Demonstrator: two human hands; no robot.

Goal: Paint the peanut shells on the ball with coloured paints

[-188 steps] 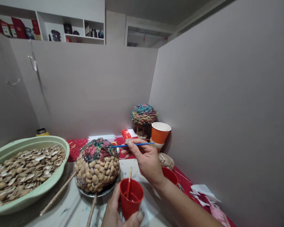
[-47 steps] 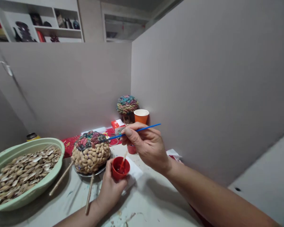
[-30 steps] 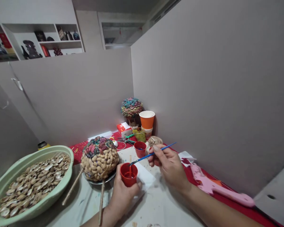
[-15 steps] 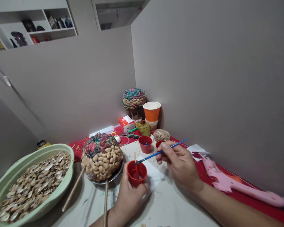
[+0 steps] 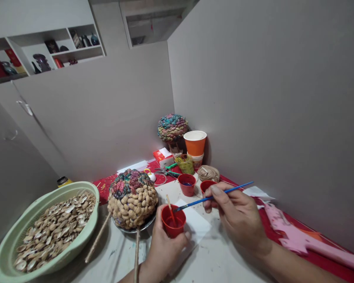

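My left hand (image 5: 166, 251) is closed around a small red cup (image 5: 173, 230) that has a wooden stick (image 5: 170, 208) standing in it. Between the fingers of my right hand (image 5: 236, 212) is a blue paintbrush (image 5: 200, 201), its bristles at the cup's rim. Left of the cup, a dome covered in peanut shells (image 5: 135, 200) rests on a metal bowl (image 5: 152, 224). Its top is painted dark green and red, and its lower part is bare shell. Two thin sticks (image 5: 98, 237) jut from it toward me.
At left stands a green basket (image 5: 91, 226) of shells. Behind are two more red cups (image 5: 187, 189), a twine ball (image 5: 208, 173), orange paper cup (image 5: 195, 147), yellow-stained cup (image 5: 185, 165), pliers (image 5: 166, 171) and a painted shell dome (image 5: 172, 127). A pink glue gun-like tool (image 5: 295, 232) lies right.
The whole view has shifted, so things appear a little farther right and lower. Both hands keep their hold, and the brush tip remains at the red cup.
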